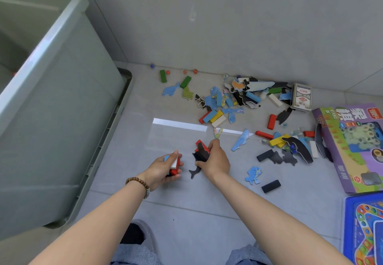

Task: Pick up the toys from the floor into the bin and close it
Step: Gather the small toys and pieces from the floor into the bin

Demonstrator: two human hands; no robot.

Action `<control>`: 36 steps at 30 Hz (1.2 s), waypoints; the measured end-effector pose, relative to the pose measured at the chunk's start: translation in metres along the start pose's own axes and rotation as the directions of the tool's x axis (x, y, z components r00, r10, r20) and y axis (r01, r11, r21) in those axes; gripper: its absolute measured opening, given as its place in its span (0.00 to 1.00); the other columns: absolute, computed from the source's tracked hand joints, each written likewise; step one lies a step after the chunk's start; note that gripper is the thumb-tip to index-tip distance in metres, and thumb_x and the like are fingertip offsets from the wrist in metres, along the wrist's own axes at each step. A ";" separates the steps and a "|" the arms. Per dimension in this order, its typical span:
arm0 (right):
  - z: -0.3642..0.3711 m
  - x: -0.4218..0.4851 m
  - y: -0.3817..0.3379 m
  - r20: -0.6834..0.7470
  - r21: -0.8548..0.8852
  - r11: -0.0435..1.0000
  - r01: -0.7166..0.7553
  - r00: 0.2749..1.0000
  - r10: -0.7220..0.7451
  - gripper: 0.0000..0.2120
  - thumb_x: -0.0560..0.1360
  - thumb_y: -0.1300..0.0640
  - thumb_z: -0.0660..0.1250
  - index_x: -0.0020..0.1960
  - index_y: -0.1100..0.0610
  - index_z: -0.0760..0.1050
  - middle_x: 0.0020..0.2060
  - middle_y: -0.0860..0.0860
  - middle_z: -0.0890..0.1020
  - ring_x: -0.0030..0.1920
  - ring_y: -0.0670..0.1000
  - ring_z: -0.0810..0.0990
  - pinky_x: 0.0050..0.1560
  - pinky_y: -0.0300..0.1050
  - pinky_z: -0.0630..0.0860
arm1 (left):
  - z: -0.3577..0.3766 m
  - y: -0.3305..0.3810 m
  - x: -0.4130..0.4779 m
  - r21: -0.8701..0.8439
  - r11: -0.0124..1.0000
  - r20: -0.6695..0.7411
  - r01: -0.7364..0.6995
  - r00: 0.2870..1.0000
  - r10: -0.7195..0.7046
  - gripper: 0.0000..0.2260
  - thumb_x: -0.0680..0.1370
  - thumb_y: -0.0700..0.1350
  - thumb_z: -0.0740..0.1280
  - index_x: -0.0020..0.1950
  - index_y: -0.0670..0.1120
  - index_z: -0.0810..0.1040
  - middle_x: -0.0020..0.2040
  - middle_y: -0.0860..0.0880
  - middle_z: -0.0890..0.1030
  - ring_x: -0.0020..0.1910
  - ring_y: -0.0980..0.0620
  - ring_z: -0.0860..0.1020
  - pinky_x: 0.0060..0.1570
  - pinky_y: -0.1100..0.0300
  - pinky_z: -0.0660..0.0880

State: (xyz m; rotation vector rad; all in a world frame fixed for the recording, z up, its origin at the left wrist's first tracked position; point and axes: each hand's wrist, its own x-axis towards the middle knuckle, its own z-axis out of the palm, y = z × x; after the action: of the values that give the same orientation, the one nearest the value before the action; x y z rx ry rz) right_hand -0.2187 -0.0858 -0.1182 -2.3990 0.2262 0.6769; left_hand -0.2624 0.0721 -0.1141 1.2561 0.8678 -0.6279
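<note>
The left hand (163,168) grips some blocks (173,164) — the right hand (214,160) grips black shapes (200,156). More toys (228,103) lie by the wall; the open bin (62,90) stands left.

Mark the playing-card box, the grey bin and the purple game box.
playing-card box (301,97): head view, on its printed top face.
grey bin (62,124): head view, on its outer side wall.
purple game box (350,153): head view, on the middle of its printed lid.
</note>
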 end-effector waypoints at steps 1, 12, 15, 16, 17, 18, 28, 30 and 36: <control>-0.001 0.000 0.000 0.011 -0.012 1.000 0.002 1.000 -0.001 0.24 0.67 0.57 0.74 0.49 0.53 0.59 0.49 0.51 0.77 0.46 0.54 0.74 0.40 0.44 0.66 | -0.001 0.000 0.000 -0.003 1.000 -0.004 0.003 1.000 -0.003 0.16 0.79 0.55 0.60 0.59 0.46 0.75 0.47 0.48 0.78 0.38 0.54 0.76 0.33 0.64 0.78; -0.010 0.009 -0.011 0.117 -0.079 0.995 -0.053 0.991 0.062 0.16 0.68 0.53 0.73 0.53 0.53 0.75 0.50 0.51 0.80 0.51 0.53 0.78 0.40 0.41 0.68 | -0.002 0.001 -0.001 -0.016 1.000 0.010 0.009 1.000 -0.009 0.15 0.79 0.56 0.60 0.58 0.47 0.76 0.47 0.48 0.78 0.38 0.54 0.75 0.33 0.64 0.78; -0.011 0.010 -0.006 0.118 0.011 0.999 -0.051 0.992 0.050 0.15 0.68 0.51 0.74 0.53 0.53 0.77 0.48 0.51 0.82 0.49 0.53 0.79 0.40 0.41 0.70 | -0.002 0.002 -0.001 -0.010 1.000 0.004 0.002 1.000 -0.002 0.16 0.79 0.56 0.60 0.59 0.47 0.75 0.47 0.48 0.78 0.39 0.54 0.76 0.33 0.64 0.78; -0.012 0.011 -0.004 0.117 0.034 0.998 -0.050 0.992 0.046 0.15 0.68 0.51 0.74 0.52 0.54 0.78 0.46 0.51 0.82 0.48 0.53 0.79 0.40 0.41 0.70 | -0.002 0.002 -0.002 -0.012 1.000 0.004 -0.001 1.000 0.001 0.16 0.79 0.55 0.60 0.59 0.47 0.75 0.47 0.48 0.78 0.39 0.54 0.76 0.33 0.64 0.78; -0.013 0.012 -0.003 0.118 0.052 0.998 -0.046 0.992 0.039 0.14 0.68 0.50 0.73 0.51 0.55 0.78 0.44 0.51 0.81 0.46 0.53 0.79 0.39 0.41 0.69 | -0.002 0.002 -0.002 -0.018 1.000 0.007 -0.006 1.000 0.006 0.15 0.79 0.55 0.60 0.59 0.47 0.75 0.47 0.48 0.78 0.39 0.54 0.76 0.34 0.64 0.78; -0.013 0.012 -0.002 0.122 0.079 0.996 -0.048 0.992 0.039 0.14 0.69 0.50 0.73 0.50 0.56 0.78 0.42 0.51 0.81 0.45 0.53 0.78 0.39 0.41 0.69 | -0.002 0.003 -0.002 -0.029 1.000 0.009 -0.011 1.000 0.011 0.15 0.79 0.55 0.60 0.59 0.47 0.75 0.48 0.48 0.78 0.39 0.54 0.76 0.35 0.63 0.79; -0.039 0.010 0.005 0.345 0.718 0.672 -0.182 0.931 -0.116 0.11 0.75 0.63 0.67 0.56 0.59 0.75 0.47 0.53 0.81 0.46 0.49 0.80 0.47 0.38 0.77 | 0.002 0.008 -0.002 -0.074 0.994 0.006 -0.075 0.997 0.076 0.13 0.79 0.52 0.61 0.56 0.45 0.75 0.46 0.47 0.78 0.38 0.53 0.77 0.35 0.62 0.80; -0.042 0.010 0.004 0.409 0.760 0.584 -0.286 0.908 -0.089 0.07 0.74 0.62 0.67 0.52 0.58 0.75 0.41 0.52 0.78 0.42 0.49 0.77 0.42 0.39 0.77 | 0.002 0.008 -0.003 -0.073 0.995 0.004 -0.075 0.997 0.075 0.13 0.79 0.52 0.61 0.56 0.45 0.75 0.47 0.47 0.77 0.39 0.53 0.77 0.35 0.62 0.80; -0.038 0.016 0.005 0.056 0.694 0.710 -0.118 0.992 0.110 0.21 0.69 0.51 0.74 0.31 0.54 0.63 0.27 0.49 0.62 0.29 0.48 0.60 0.31 0.41 0.61 | 0.001 0.008 -0.003 -0.065 0.995 -0.004 -0.076 0.997 0.076 0.12 0.79 0.52 0.61 0.55 0.46 0.76 0.46 0.47 0.77 0.38 0.53 0.77 0.35 0.62 0.80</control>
State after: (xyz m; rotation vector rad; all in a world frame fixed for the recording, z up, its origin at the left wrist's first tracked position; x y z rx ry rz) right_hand -0.1907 -0.1127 -0.1037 -1.6504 0.5306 0.5275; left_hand -0.2574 0.0722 -0.1076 1.2253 0.8318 -0.5341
